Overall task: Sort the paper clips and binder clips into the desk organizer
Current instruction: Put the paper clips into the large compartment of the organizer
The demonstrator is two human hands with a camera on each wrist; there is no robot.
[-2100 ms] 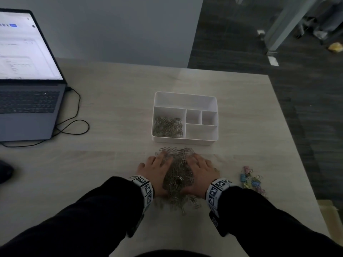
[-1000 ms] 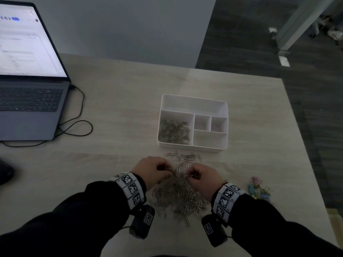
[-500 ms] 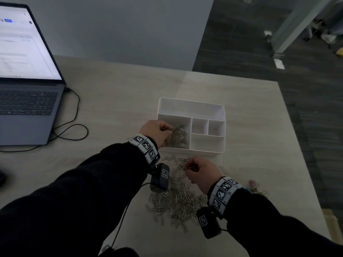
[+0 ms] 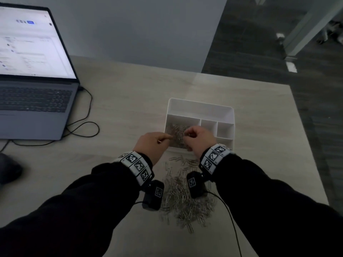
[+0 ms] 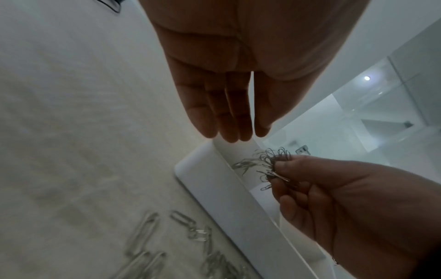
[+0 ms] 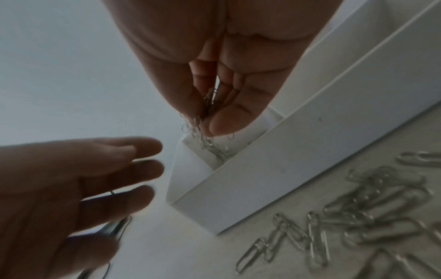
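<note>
The white desk organizer stands mid-table, its near left compartment holding paper clips. My right hand hovers over that compartment and pinches a bunch of paper clips between thumb and fingers. My left hand is beside it at the organizer's left front corner, its fingers straight and holding nothing. A blurred clip shows just below the left hand. A big pile of paper clips lies on the table under my wrists. The binder clips are hidden.
An open laptop sits at the far left with a black cable looping toward the middle. A dark object lies at the left edge. The table's right edge drops to dark floor.
Both hands left the pile with clips. The left reached the organizer first and its fingers have opened; the right has moved up over the same compartment, still pinching its bunch.
</note>
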